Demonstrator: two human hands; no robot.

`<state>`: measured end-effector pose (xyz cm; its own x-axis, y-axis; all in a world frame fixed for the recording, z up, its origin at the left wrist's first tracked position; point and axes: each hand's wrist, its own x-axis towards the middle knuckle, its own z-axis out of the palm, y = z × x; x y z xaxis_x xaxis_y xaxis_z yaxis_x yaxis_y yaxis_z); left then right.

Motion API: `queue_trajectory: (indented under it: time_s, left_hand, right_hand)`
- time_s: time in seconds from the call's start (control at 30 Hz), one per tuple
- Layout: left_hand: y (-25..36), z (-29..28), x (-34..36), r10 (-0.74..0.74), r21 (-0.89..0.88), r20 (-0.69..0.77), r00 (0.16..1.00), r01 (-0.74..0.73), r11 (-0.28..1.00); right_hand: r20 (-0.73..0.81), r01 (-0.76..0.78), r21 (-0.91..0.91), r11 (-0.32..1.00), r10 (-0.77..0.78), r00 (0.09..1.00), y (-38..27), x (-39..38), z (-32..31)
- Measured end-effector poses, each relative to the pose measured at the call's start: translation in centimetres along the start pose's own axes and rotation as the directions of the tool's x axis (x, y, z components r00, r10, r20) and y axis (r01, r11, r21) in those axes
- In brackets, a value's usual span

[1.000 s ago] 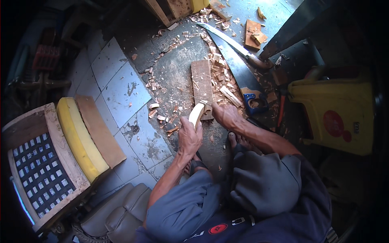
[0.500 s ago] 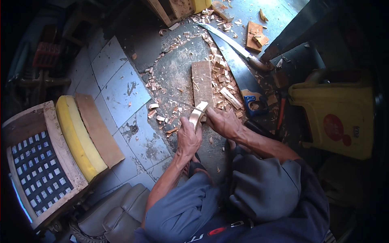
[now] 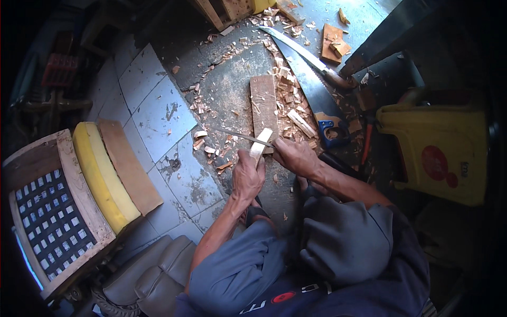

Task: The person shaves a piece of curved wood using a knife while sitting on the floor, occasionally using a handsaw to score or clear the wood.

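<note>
My left hand grips a short pale stick of wood, holding it upright over the floor. My right hand is closed on the handle of a thin knife; its blade runs leftward across the top of the stick. Just beyond the stick a flat wooden board lies on the concrete, ringed by wood chips. My knees in grey trousers fill the lower middle.
A handsaw with a blue handle and a long curved blade lie at the right among chips. A yellow plastic container stands further right. A wooden chair seat with a yellow cushion lies at the left on tiles.
My right hand has drawn the knife so the blade now sticks out to the left across the stick. The stick has shifted slightly upward in my left hand.
</note>
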<state>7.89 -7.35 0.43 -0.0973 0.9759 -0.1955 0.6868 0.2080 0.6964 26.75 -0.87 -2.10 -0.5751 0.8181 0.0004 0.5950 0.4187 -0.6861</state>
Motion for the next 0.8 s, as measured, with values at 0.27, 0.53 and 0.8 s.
queue_trajectory:
  time_s: [0.27,0.53,0.8]
  left_hand:
    - [-0.2,-0.3,-1.2,-0.013,-0.043,-0.025,1.000,0.012,0.999]
    - [-0.3,-0.1,-1.0,-0.020,-0.037,-0.059,0.998,0.018,0.999]
    - [0.6,-0.5,0.2,-0.150,-0.066,-0.010,0.989,0.149,0.987]
  right_hand:
    - [0.170,-0.213,-0.120,0.970,0.231,0.958,1.4,-0.2,1.1]
    - [0.102,-0.195,-0.021,0.981,0.196,0.975,2.4,0.0,1.6]
    - [-0.038,-0.097,0.110,0.989,0.101,0.994,0.5,-0.4,1.7]
